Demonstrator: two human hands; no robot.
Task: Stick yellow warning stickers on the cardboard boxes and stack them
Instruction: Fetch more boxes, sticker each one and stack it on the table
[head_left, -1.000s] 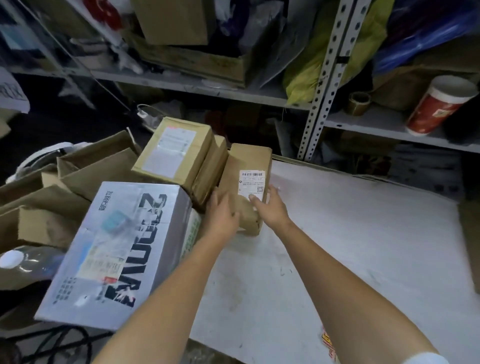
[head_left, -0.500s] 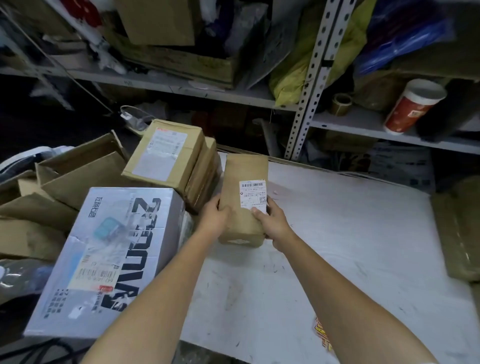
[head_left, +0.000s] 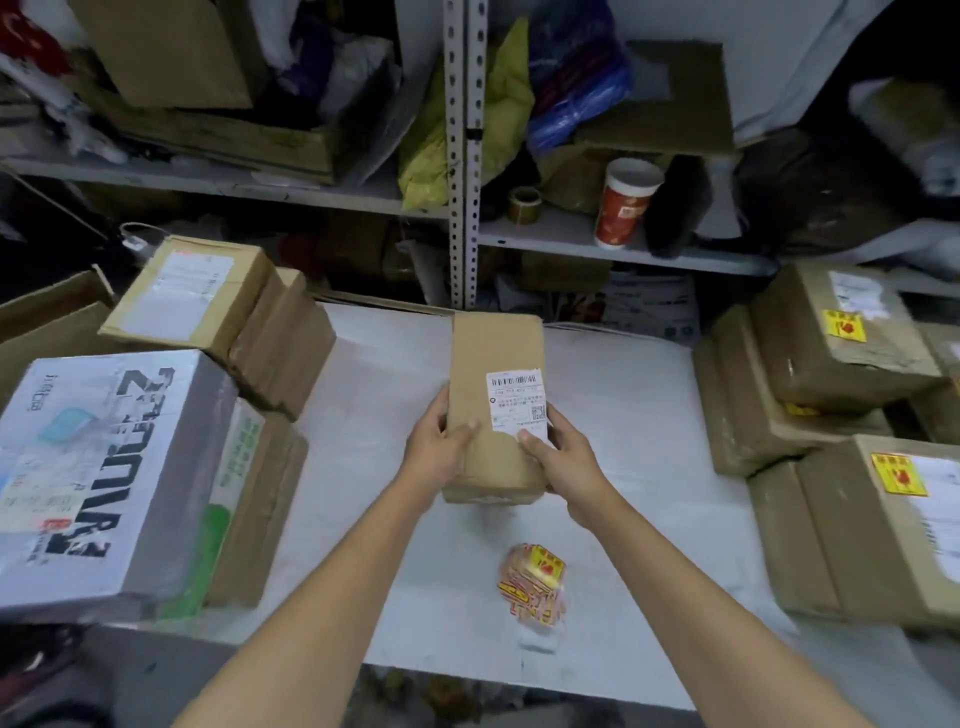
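Observation:
A long brown cardboard box (head_left: 488, 364) with a white barcode label sits in the middle of the white table (head_left: 623, 415), held at its near end. My left hand (head_left: 434, 447) grips its left side, thumb on top. My right hand (head_left: 563, 457) grips its right side, thumb on the label's lower edge. A bundle of yellow and red warning stickers (head_left: 535, 579) lies on the table just in front of the box. On the right, stacked brown boxes (head_left: 831, 364) carry yellow stickers; another stickered box (head_left: 883, 525) stands nearer.
On the left is a heap of boxes: a grey printed box (head_left: 98, 473) and brown ones (head_left: 197, 296). Behind the table stand metal shelves (head_left: 462, 156) with bags, cartons, a tape roll and a red paper cup (head_left: 623, 202).
Both hands pulled the long box away from the left heap and brought it toward me, to the table's middle. The view swung right, revealing the stickered boxes and the sticker bundle.

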